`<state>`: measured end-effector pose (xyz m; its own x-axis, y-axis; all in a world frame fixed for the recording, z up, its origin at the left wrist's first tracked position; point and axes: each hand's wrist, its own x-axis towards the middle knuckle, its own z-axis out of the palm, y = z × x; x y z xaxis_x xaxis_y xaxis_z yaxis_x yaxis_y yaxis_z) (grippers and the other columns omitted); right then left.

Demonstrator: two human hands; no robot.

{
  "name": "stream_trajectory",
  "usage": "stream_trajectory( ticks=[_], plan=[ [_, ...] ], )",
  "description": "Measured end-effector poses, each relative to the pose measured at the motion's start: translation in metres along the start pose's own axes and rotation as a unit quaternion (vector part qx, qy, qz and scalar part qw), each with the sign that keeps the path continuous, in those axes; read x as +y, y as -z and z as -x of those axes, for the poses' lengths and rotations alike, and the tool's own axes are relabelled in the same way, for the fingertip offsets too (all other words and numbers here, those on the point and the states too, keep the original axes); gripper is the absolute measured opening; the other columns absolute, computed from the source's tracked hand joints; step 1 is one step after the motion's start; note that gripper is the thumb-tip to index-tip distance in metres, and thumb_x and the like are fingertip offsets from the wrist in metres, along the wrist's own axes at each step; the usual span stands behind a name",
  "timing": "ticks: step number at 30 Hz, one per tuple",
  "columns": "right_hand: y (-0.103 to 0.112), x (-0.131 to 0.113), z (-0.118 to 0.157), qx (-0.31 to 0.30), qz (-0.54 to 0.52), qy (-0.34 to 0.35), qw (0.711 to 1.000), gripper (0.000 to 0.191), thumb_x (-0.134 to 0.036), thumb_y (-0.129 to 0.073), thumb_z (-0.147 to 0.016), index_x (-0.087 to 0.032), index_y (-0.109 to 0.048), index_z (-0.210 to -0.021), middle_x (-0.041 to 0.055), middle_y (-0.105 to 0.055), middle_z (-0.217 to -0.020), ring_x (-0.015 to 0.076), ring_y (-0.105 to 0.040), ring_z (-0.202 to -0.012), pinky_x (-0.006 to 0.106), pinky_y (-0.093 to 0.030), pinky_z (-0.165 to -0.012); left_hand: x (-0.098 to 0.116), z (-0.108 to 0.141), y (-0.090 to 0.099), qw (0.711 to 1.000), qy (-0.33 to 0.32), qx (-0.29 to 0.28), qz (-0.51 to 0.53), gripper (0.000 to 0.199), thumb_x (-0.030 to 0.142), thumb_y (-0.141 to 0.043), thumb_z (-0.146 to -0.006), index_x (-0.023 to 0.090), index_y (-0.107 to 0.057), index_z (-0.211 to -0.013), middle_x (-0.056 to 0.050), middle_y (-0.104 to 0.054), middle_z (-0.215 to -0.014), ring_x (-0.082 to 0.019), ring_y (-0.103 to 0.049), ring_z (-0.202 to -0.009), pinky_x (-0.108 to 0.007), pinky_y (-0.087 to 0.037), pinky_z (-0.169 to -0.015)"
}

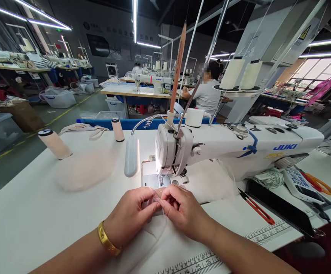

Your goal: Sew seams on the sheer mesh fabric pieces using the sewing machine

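Observation:
My left hand [135, 215], with a gold bangle at the wrist, pinches the edge of a thin sheer fabric [154, 232] just in front of the sewing machine's needle area. Close against it, my right hand [181, 211] grips the same edge between thumb and fingers. The fabric hangs down from the fingertips over the table's front part. Behind the hands stands the white sewing machine [219, 142], its metal needle plate [151, 180] partly hidden by the fingers. Pale sheer pieces lie at the left [84, 171] and under the machine arm [211, 180].
Two peach thread cones [55, 144] [118, 130] stand at the table's back left, near a lamp [131, 156]. Red snips [258, 207], a black phone [279, 207], a coiled cable [269, 178] and orange scissors [319, 183] lie at right. A person [208, 93] sits beyond.

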<state>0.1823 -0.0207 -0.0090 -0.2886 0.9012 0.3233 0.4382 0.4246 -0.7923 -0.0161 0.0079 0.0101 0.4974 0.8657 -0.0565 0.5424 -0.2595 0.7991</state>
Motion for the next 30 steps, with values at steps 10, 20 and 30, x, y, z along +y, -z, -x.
stream_trajectory(
  ticks=[10, 20, 30],
  plan=[
    [-0.0021, 0.0051, 0.0031, 0.013, 0.031, 0.030, 0.999, 0.005, -0.020, -0.057, -0.096, -0.023, -0.056, -0.092, -0.0037, -0.059, -0.081, 0.0135, -0.053, -0.071, 0.028, -0.040, -0.071, -0.0008, -0.0001, -0.0022, 1.000, -0.015, 0.011, -0.024, 0.038, 0.051, -0.051, -0.091, 0.021, -0.061, -0.072, 0.001, -0.057, -0.066, -0.016, -0.049, -0.064, -0.029, -0.038, -0.062],
    [-0.0005, 0.0012, 0.0035, 0.012, 0.042, 0.062, 0.997, 0.010, -0.018, -0.054, -0.099, -0.023, -0.059, -0.092, -0.0025, -0.057, -0.080, 0.0148, -0.054, -0.073, 0.029, -0.042, -0.071, -0.0053, 0.0012, -0.0058, 0.998, -0.037, 0.032, -0.050, 0.036, 0.045, -0.049, -0.091, 0.021, -0.052, -0.065, 0.002, -0.055, -0.065, -0.015, -0.046, -0.063, -0.028, -0.034, -0.060],
    [0.0018, 0.0024, 0.0063, 0.030, 0.013, 0.054, 0.998, 0.016, -0.020, -0.056, -0.102, -0.024, -0.068, -0.091, 0.0007, -0.061, -0.087, 0.0164, -0.058, -0.078, 0.029, -0.044, -0.071, 0.0021, 0.0008, -0.0039, 0.998, -0.013, 0.043, 0.054, 0.020, 0.042, -0.063, -0.084, 0.023, -0.068, -0.083, 0.002, -0.063, -0.075, -0.016, -0.052, -0.068, -0.027, -0.042, -0.062]
  ],
)
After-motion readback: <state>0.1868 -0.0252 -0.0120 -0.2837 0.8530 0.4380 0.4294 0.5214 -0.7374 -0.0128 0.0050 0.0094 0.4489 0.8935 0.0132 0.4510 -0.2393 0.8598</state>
